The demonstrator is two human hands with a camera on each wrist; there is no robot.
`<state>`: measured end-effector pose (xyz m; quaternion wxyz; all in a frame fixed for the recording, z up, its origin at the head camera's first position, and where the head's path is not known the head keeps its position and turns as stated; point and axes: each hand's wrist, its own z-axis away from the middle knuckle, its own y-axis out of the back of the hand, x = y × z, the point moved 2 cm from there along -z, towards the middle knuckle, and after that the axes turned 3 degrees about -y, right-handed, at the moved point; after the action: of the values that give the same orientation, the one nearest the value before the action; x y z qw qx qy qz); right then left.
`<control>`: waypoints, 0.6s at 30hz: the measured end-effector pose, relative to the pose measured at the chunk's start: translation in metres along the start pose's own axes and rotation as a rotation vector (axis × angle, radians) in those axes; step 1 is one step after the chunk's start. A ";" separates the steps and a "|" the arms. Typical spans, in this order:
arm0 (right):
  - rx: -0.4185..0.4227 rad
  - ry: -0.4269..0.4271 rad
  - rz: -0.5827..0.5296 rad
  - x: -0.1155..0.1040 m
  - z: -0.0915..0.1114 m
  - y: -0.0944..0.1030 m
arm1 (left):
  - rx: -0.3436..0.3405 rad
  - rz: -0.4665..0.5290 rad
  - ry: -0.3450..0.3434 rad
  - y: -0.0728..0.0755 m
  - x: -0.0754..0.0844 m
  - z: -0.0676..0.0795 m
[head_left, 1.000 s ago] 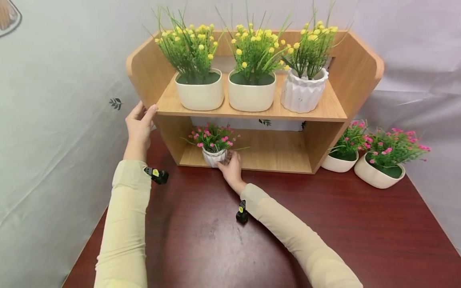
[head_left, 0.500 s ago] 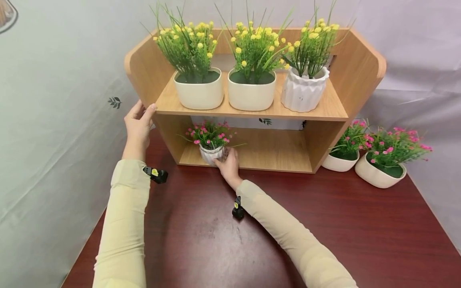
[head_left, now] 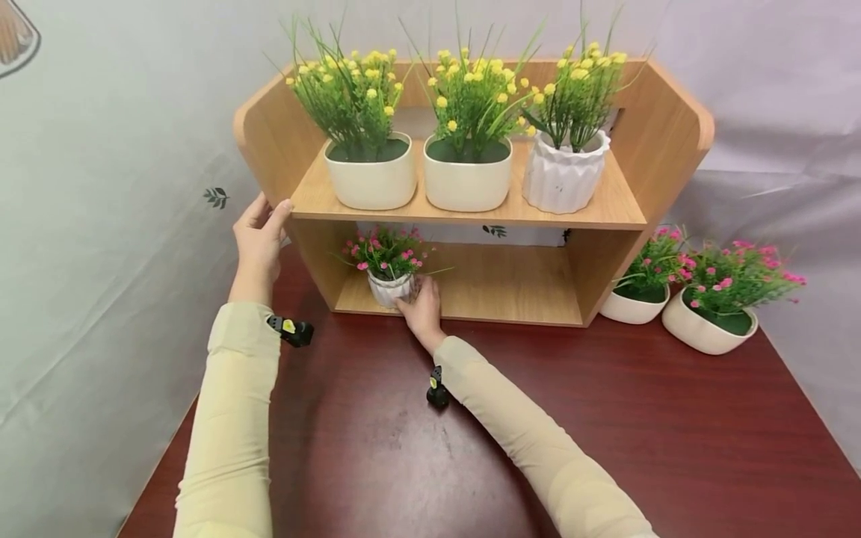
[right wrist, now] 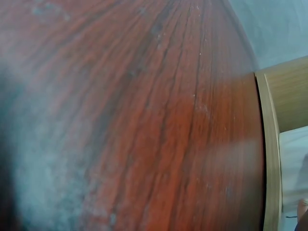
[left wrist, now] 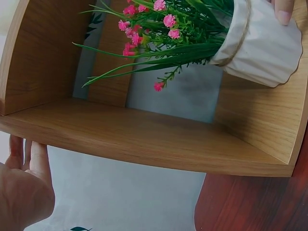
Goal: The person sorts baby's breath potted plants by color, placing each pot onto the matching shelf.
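A white ribbed pot of pink flowers [head_left: 390,290] stands at the left end of the lower shelf. My right hand [head_left: 424,310] grips its right side, thumb in front; in the left wrist view a twine band circles the pot. Only a bit of the white pot [right wrist: 293,163] and a fingertip show in the right wrist view. At the left side panel of the wooden shelf [head_left: 471,215], my left hand [head_left: 258,239] rests with its thumb at the front edge. The left wrist view shows this left hand [left wrist: 26,192] with straight fingers touching the panel's outer side.
On the upper shelf stand two cream pots [head_left: 372,175] of yellow flowers and a white ribbed pot [head_left: 565,175]. Two cream pots [head_left: 709,321] of pink flowers sit right of the shelf on the dark red table [head_left: 377,418]. A wall [head_left: 134,224] rises at left.
My right hand has moved slightly left along with the ribbed pot of pink flowers, towards the left side panel. The left hand has stayed at the panel.
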<state>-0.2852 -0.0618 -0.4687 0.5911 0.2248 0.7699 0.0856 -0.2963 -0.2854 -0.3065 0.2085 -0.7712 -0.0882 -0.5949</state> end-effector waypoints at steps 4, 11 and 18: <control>-0.010 0.004 -0.046 0.000 0.002 0.001 | -0.002 0.029 -0.004 0.000 0.000 0.000; -0.034 -0.010 -0.129 -0.004 0.009 0.005 | 0.003 -0.001 0.004 0.000 -0.001 0.002; -0.111 -0.031 -0.223 -0.011 0.019 0.019 | 0.006 -0.023 0.002 0.000 0.001 0.003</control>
<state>-0.2600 -0.0525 -0.4573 0.6204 0.1060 0.7749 0.0581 -0.2932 -0.2842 -0.3065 0.2042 -0.7688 -0.0984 -0.5979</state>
